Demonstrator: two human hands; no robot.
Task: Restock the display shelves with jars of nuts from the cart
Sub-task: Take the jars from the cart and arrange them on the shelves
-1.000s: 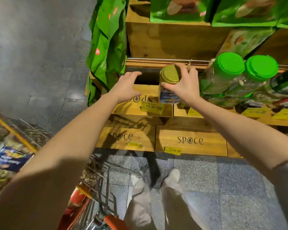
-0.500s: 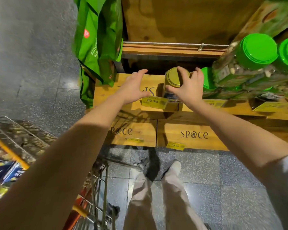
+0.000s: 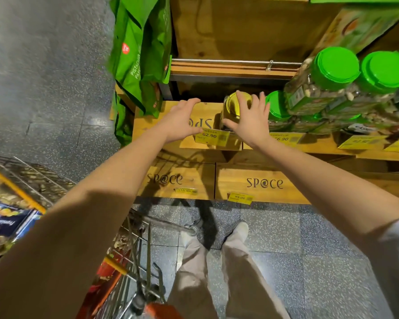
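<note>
Loosens the right hand from the tight curl it had over the lid half a second ago. Spreads its fingers wide and nearly straight, index laid across the gold lid, thumb at the near side of the glass, no firm hold showing. Leaves the jar of nuts upright at the right end of the upper wooden crate, just left of the green-lidded jars, its base hidden behind the yellow price tag reading 62.90. Holds the left hand just left of the jar and apart from it, palm down above the crate's printed front, fingers relaxed and slightly bent, nothing in them. Stands close to the display shelves, feet on the speckled floor before two lower crates marked "sp@ce". Has the wire cart at the left side, with a blue pack in its basket. Green pistachio bags hanging at the shelf's left end.
</note>
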